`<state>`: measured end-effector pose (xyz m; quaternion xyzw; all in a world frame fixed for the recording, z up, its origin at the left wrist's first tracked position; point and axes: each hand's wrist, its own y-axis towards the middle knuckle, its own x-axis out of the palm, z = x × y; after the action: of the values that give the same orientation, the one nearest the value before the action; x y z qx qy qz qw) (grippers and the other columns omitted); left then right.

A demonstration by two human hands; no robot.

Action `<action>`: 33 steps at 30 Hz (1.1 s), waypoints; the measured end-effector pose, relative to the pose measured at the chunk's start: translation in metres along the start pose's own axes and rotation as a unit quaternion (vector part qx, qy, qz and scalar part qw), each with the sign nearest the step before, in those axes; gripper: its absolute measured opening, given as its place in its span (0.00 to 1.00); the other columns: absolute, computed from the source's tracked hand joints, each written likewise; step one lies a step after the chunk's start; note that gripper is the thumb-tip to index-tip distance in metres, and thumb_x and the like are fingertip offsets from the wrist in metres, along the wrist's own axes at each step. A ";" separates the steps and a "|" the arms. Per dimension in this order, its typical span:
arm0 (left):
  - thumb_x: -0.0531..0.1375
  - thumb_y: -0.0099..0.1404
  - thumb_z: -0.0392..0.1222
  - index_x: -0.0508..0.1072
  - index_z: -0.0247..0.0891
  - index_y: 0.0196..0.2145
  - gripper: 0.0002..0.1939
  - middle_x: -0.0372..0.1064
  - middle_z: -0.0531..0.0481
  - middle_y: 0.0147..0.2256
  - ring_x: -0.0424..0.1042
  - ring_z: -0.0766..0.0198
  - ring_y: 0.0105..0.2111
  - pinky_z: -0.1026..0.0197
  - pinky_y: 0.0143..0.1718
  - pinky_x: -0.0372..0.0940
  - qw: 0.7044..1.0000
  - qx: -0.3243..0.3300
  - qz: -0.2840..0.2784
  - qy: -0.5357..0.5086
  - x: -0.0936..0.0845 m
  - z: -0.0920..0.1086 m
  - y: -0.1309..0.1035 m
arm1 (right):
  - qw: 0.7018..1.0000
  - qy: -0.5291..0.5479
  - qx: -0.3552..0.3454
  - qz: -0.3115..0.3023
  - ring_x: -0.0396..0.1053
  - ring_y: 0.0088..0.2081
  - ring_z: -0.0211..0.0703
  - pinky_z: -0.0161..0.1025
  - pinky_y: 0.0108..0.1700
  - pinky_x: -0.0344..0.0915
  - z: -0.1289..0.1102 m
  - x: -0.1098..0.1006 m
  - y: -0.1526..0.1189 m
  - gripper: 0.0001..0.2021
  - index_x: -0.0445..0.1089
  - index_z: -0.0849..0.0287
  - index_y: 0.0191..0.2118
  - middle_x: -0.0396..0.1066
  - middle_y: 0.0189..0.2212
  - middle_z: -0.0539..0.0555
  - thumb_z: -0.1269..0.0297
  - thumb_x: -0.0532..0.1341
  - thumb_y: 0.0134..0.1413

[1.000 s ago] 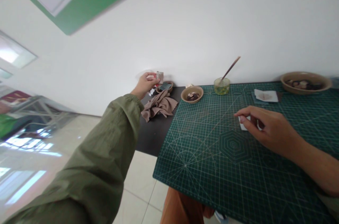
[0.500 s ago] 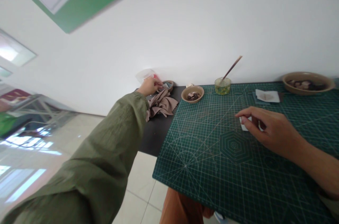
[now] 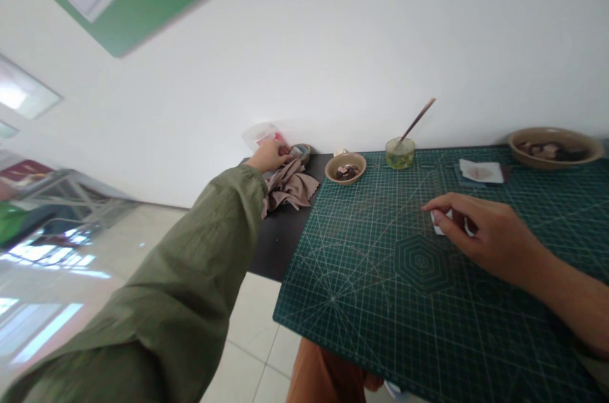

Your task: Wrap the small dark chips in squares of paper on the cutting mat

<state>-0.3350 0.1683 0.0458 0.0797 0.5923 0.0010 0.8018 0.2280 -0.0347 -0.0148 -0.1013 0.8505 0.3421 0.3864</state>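
My left hand (image 3: 269, 156) reaches to the far left end of the table, over a crumpled brown cloth (image 3: 294, 187). Its fingers are bent together at the edge of a small bowl (image 3: 306, 153) with greyish items inside; whatever they pinch is too small to make out. A clear plastic bag (image 3: 259, 135) with red marks lies just behind that hand. On the green cutting mat (image 3: 361, 231), my right hand (image 3: 488, 228) is closed, thumb and forefinger on a small white piece of paper (image 3: 442, 230) that its fingers partly cover.
Along the wall stand a small brown bowl (image 3: 346, 169) of dark pieces, a glass cup (image 3: 399, 154) with yellow-green contents and a brush-like stick (image 3: 419, 118), and a larger brown bowl (image 3: 554, 147). A folded white paper (image 3: 481, 171) lies before the larger bowl.
My left hand's fingers have curled slightly lower at the small bowl's edge. The right hand keeps its place on the white piece. The view has shifted very slightly.
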 end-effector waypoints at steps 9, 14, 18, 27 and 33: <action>0.66 0.78 0.50 0.76 0.37 0.60 0.19 0.75 0.40 0.58 0.78 0.52 0.54 0.44 0.55 0.78 0.998 -0.024 0.063 -0.009 0.001 0.003 -0.005 | 1.000 -0.001 0.002 0.000 0.69 0.26 0.43 0.43 0.34 0.65 -0.001 -0.001 0.000 0.10 0.77 0.53 0.53 0.76 0.31 0.50 0.60 0.60 0.75; 0.66 0.78 0.50 0.76 0.37 0.61 0.20 0.75 0.40 0.59 0.78 0.52 0.53 0.45 0.55 0.78 0.996 -0.048 0.076 -0.020 -0.001 0.004 -0.004 | 1.000 -0.001 0.000 -0.004 0.69 0.26 0.42 0.42 0.34 0.65 0.000 0.000 0.000 0.10 0.77 0.53 0.53 0.75 0.31 0.49 0.60 0.60 0.75; 0.67 0.77 0.50 0.79 0.36 0.54 0.17 0.78 0.42 0.52 0.79 0.55 0.48 0.47 0.52 0.78 0.995 -0.031 0.087 -0.026 0.000 0.009 -0.005 | 1.000 -0.003 0.007 -0.010 0.69 0.26 0.42 0.43 0.35 0.65 0.000 0.001 0.000 0.10 0.77 0.53 0.53 0.76 0.31 0.50 0.60 0.60 0.75; 0.73 0.62 0.42 0.85 0.40 0.37 0.05 0.82 0.41 0.40 0.78 0.47 0.48 0.50 0.54 0.71 0.992 0.031 0.118 -0.029 -0.002 0.026 -0.009 | 1.000 -0.003 -0.006 0.003 0.69 0.26 0.42 0.42 0.34 0.65 -0.001 -0.001 0.001 0.10 0.77 0.54 0.53 0.75 0.31 0.50 0.60 0.60 0.75; 0.68 0.76 0.49 0.80 0.38 0.50 0.13 0.79 0.43 0.52 0.79 0.54 0.51 0.46 0.57 0.76 0.999 0.038 0.009 0.014 0.003 0.021 -0.008 | 1.000 -0.003 -0.006 0.003 0.69 0.26 0.42 0.43 0.34 0.65 -0.002 -0.001 0.000 0.10 0.77 0.54 0.52 0.76 0.32 0.50 0.60 0.60 0.75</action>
<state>-0.3148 0.1579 0.0474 0.1153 0.6024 -0.0134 0.7897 0.2273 -0.0359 -0.0131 -0.1004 0.8478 0.3484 0.3871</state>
